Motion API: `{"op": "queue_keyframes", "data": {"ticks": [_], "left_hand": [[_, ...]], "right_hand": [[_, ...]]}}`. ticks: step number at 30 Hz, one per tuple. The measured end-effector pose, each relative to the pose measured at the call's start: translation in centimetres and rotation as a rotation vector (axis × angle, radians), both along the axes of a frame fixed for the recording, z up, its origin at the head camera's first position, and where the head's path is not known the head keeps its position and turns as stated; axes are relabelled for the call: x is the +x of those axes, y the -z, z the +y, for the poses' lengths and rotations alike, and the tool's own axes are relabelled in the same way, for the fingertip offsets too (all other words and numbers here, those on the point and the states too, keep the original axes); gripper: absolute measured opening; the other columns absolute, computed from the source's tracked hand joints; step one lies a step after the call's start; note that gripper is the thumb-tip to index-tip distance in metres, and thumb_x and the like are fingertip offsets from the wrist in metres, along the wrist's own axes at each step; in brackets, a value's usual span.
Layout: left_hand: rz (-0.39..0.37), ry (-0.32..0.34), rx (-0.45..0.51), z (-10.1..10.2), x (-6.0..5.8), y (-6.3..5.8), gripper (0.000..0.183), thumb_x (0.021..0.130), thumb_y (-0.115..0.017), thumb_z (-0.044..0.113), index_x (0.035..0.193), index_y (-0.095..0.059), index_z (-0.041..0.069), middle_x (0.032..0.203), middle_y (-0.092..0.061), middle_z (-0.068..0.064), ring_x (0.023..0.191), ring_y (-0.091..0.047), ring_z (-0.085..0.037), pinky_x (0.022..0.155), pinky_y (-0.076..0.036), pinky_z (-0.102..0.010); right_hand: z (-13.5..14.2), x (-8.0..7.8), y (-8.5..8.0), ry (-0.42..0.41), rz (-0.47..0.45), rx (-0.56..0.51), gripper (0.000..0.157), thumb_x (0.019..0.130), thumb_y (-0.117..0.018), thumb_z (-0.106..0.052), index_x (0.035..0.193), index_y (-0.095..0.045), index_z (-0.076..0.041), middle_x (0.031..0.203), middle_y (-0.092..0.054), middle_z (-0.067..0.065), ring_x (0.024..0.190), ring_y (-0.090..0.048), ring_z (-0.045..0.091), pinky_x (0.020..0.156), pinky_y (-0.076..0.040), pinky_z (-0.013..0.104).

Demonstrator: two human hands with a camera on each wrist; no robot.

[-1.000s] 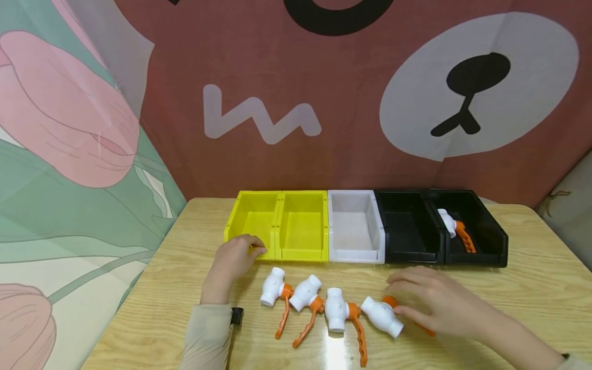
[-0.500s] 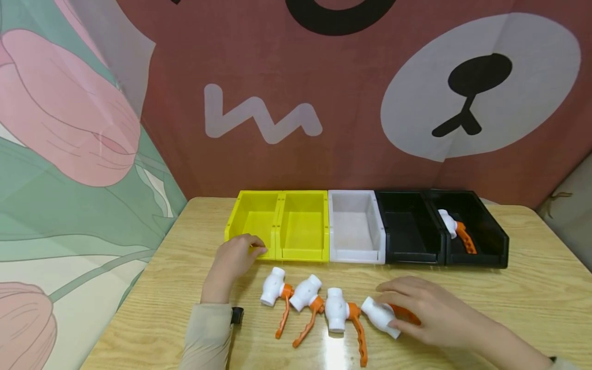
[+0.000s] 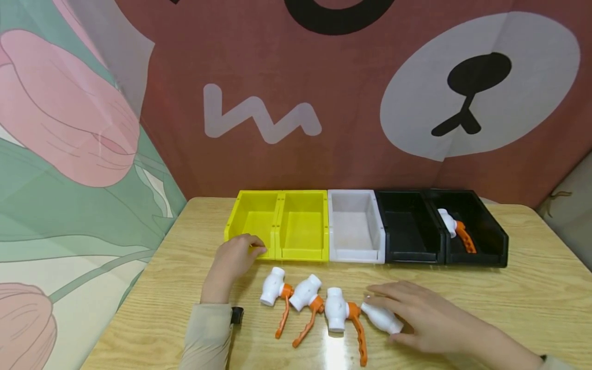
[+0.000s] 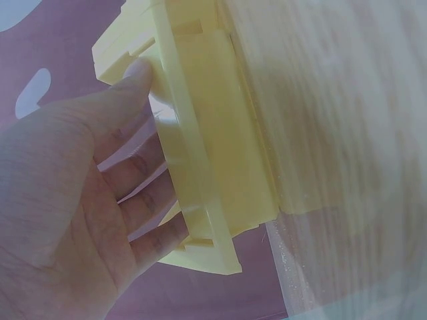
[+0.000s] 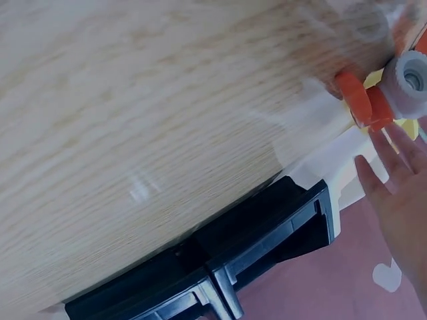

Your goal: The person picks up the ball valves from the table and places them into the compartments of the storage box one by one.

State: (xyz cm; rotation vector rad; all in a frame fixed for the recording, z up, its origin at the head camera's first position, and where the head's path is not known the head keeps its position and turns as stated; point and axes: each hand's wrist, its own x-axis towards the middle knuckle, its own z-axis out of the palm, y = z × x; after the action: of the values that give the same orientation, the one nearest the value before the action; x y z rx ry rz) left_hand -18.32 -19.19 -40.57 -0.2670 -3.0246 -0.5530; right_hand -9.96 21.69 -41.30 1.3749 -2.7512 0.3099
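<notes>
My right hand (image 3: 418,316) reaches over a white ball valve (image 3: 381,318) at the right end of a row. Its fingers are extended past the valve's upper end, the thumb by its lower end; the hand hides this valve's lever. In the right wrist view, the fingers are straight beside a white valve body (image 5: 405,83) with orange parts. My left hand (image 3: 238,257) rests at the front lip of the leftmost yellow bin (image 3: 256,216), fingers relaxed. In the left wrist view, the thumb lies on the bin's rim (image 4: 193,153), with the other fingers behind it.
Three more valves with orange levers lie left of the right hand: one (image 3: 274,288), a second (image 3: 306,294) and a third (image 3: 335,311). Behind stand a second yellow bin (image 3: 302,226), a white bin (image 3: 355,221) and two black bins (image 3: 409,221); the rightmost holds a valve (image 3: 447,223).
My right hand has moved left and slightly down over the rightmost valve, covering its orange lever. The valve has barely shifted. My left hand stays in place.
</notes>
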Motion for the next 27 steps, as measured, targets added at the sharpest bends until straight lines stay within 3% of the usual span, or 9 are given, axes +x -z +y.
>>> {"op": "queue_keyframes", "data": {"ticks": [6, 11, 19, 27], "left_hand": [[0.003, 0.004, 0.003, 0.01, -0.05, -0.07, 0.016, 0.095, -0.069, 0.03, 0.102, -0.076, 0.017, 0.099, -0.07, 0.001, 0.084, -0.066, -0.02, 0.072, -0.055, -0.038], [-0.007, 0.001, 0.001, 0.06, -0.08, -0.13, 0.016, 0.095, -0.069, 0.03, 0.102, -0.075, 0.017, 0.098, -0.069, 0.001, 0.082, -0.065, -0.019, 0.071, -0.054, -0.038], [-0.004, 0.002, -0.003, 0.07, -0.04, -0.27, 0.017, 0.095, -0.069, 0.03, 0.102, -0.076, 0.016, 0.097, -0.069, 0.001, 0.081, -0.065, -0.018, 0.071, -0.054, -0.037], [-0.02, -0.006, 0.0, 0.01, 0.0, -0.2, 0.017, 0.095, -0.069, 0.031, 0.102, -0.075, 0.017, 0.099, -0.069, 0.001, 0.083, -0.065, -0.019, 0.071, -0.054, -0.038]], "right_hand": [[-0.13, 0.13, 0.09, 0.034, -0.119, 0.046, 0.083, 0.083, -0.075, -0.053, 0.153, -0.038, -0.031, 0.155, -0.038, -0.009, 0.133, -0.046, 0.023, 0.1, -0.044, 0.057], [-0.24, 0.04, 0.31, 0.011, -0.122, 0.045, 0.089, 0.081, -0.08, -0.046, 0.155, -0.033, -0.031, 0.154, -0.038, -0.011, 0.133, -0.047, 0.02, 0.101, -0.043, 0.056], [-0.56, -0.08, 0.09, 0.009, -0.15, 0.052, 0.089, 0.079, -0.083, -0.039, 0.154, -0.035, -0.032, 0.153, -0.04, -0.012, 0.129, -0.049, 0.02, 0.102, -0.042, 0.056], [-0.9, -0.4, -0.23, 0.032, -0.236, 0.074, 0.085, 0.078, -0.084, -0.039, 0.151, -0.04, -0.034, 0.149, -0.044, -0.015, 0.125, -0.05, 0.019, 0.102, -0.043, 0.055]]}}
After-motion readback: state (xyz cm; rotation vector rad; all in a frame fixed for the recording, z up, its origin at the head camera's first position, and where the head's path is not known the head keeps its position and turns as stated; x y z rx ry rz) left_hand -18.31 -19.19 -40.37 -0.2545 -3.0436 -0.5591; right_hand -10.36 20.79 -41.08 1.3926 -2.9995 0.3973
